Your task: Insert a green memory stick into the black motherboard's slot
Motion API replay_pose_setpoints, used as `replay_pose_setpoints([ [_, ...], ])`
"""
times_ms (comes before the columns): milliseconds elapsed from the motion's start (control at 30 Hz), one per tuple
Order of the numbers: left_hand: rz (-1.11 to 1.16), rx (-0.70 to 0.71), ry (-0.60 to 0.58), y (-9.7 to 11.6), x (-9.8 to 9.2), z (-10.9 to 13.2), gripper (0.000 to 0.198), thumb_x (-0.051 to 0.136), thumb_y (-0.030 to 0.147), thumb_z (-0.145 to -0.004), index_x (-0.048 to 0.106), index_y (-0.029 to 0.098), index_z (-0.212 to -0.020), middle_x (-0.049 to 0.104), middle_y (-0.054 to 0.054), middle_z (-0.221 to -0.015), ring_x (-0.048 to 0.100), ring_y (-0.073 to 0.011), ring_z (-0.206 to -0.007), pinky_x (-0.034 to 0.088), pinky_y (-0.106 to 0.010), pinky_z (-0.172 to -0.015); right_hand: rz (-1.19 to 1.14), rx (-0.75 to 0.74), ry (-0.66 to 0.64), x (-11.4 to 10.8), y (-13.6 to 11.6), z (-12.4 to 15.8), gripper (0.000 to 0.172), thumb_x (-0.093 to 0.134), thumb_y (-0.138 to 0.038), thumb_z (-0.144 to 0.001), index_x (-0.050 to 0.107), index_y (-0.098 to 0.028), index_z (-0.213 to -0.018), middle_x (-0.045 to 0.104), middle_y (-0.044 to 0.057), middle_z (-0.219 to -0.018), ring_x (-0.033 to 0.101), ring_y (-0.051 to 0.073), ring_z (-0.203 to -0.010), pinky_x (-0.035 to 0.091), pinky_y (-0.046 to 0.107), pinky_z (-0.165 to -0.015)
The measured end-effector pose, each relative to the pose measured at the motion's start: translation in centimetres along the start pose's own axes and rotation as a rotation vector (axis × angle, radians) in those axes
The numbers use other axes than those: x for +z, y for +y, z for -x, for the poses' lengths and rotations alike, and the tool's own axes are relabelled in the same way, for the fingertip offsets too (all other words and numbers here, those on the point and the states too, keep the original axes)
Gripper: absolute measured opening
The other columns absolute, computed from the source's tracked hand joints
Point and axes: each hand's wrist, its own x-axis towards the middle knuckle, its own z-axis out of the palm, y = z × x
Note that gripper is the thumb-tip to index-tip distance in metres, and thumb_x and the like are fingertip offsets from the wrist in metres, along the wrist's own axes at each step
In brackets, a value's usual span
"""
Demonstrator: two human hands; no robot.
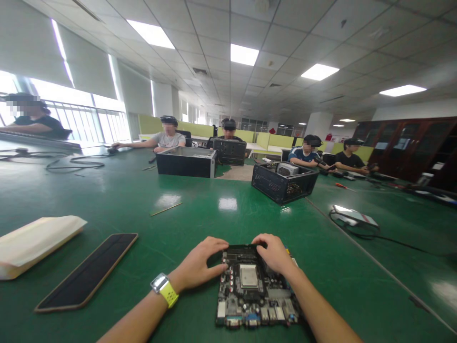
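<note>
A motherboard (246, 302) lies flat on the green table in front of me, its coloured ports toward me and a square silver processor (249, 276) in its middle. My left hand (200, 262) grips its far left corner, fingertips on the far edge and thumb against the left side. My right hand (273, 252) is bent over the far right part, fingers curled at the far edge. Between the two sets of fingertips runs a dark strip (243, 248) along that edge; whether it is a separate part I cannot tell. My right hand hides the board's right side.
Left lie a dark flat mat (89, 269) and a cream-coloured packet (39, 240). A thin yellow stick (166, 209) lies ahead. Beyond stand black computer cases (185, 163), one an open case (274, 183). A cabled device (355, 216) and screwdriver (344, 186) are right. Several people sit around.
</note>
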Motion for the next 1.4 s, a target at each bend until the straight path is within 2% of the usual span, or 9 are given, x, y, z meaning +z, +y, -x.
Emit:
replay_pose_setpoints([
  [400,-0.026,0.013,-0.008,0.0,0.1,-0.1,0.038,0.061,0.034,-0.084,0.058,0.024,-0.12,0.058,-0.008,-0.122,0.053,-0.024,-0.112,0.041,-0.04,-0.1,0.049,-0.011,-0.025,0.0,-0.2,0.0,0.029,0.048,-0.013,-0.074,0.071,-0.021,-0.09,0.069,0.001,-0.093,0.058,0.017,-0.091,0.039,0.028,-0.086],
  [733,-0.036,0.013,-0.019,0.0,0.1,-0.1,0.041,0.061,0.035,-0.083,0.056,0.023,-0.122,0.057,-0.008,-0.125,0.052,-0.0253,-0.114,0.04,-0.041,-0.101,0.044,-0.023,0.006,0.6,0.6,-0.2,0.025,0.05,-0.013,-0.072,0.069,-0.019,-0.088,0.068,0.003,-0.091,0.057,0.017,-0.087,0.04,0.027,-0.083],
  [833,-0.038,0.005,-0.027,0.1,0.1,-0.1,0.04,0.061,0.033,-0.083,0.056,0.024,-0.122,0.056,-0.008,-0.125,0.052,-0.0246,-0.114,0.04,-0.041,-0.101,0.074,-0.021,0.069,-0.2,0.1,-0.2,0.024,0.051,-0.015,-0.073,0.068,-0.018,-0.091,0.067,0.004,-0.094,0.056,0.018,-0.091,0.039,0.028,-0.084],
  [933,-0.037,0.005,-0.025,0.1,0.1,-0.2,0.037,0.062,0.032,-0.083,0.057,0.023,-0.119,0.056,-0.008,-0.125,0.052,-0.0238,-0.114,0.04,-0.04,-0.101,0.105,-0.049,0.172,-1.2,-2.2,0.5,0.019,0.051,-0.017,-0.076,0.067,-0.018,-0.086,0.067,0.005,-0.092,0.055,0.018,-0.091,0.038,0.028,-0.083],
  [967,-0.035,0.008,-0.019,0.0,0.1,-0.2,0.036,0.062,0.031,-0.082,0.058,0.023,-0.117,0.056,-0.007,-0.124,0.052,-0.0236,-0.114,0.041,-0.039,-0.101,0.1,-0.085,0.161,-1.3,-3.4,1.0,0.016,0.051,-0.019,-0.077,0.067,-0.019,-0.083,0.067,0.004,-0.088,0.055,0.017,-0.088,0.038,0.027,-0.08],
  [1033,-0.033,0.01,0.014,-0.2,0.2,-0.2,0.03,0.062,0.03,-0.083,0.06,0.023,-0.112,0.056,-0.007,-0.122,0.052,-0.0234,-0.113,0.041,-0.038,-0.1,0.074,-0.203,0.039,-1.1,-5.9,2.3,0.015,0.053,-0.027,-0.081,0.066,-0.021,-0.078,0.066,0.001,-0.078,0.056,0.015,-0.078,0.037,0.025,-0.072],
  [1100,-0.03,0.0,0.072,-0.4,0.1,-0.2,0.024,0.061,0.03,-0.084,0.061,0.022,-0.106,0.057,-0.007,-0.12,0.052,-0.0227,-0.112,0.042,-0.037,-0.099,0.071,-0.332,-0.125,-0.1,-8.2,3.8,0.024,0.056,-0.044,-0.08,0.066,-0.024,-0.085,0.067,-0.001,-0.078,0.057,0.014,-0.072,0.036,0.025,-0.066],
  [1200,-0.025,-0.017,0.159,-0.7,0.0,-0.2,0.017,0.057,0.029,-0.087,0.062,0.022,-0.101,0.06,-0.006,-0.113,0.054,-0.0211,-0.108,0.043,-0.036,-0.096,0.184,-0.397,-0.259,1.5,-10.3,5.4,0.041,0.055,-0.062,-0.074,0.068,-0.024,-0.086,0.069,0.001,-0.078,0.06,0.017,-0.069,0.035,0.026,-0.061],
  [1400,-0.036,-0.015,0.203,-1.0,-0.1,-0.1,0.013,0.055,0.027,-0.088,0.062,0.022,-0.098,0.061,-0.004,-0.108,0.056,-0.0198,-0.103,0.045,-0.035,-0.093,0.285,-0.4,-0.324,2.0,-10.3,5.5,0.028,0.05,-0.046,-0.079,0.071,-0.026,-0.08,0.071,0.0,-0.072,0.063,0.016,-0.067,0.033,0.025,-0.058],
])
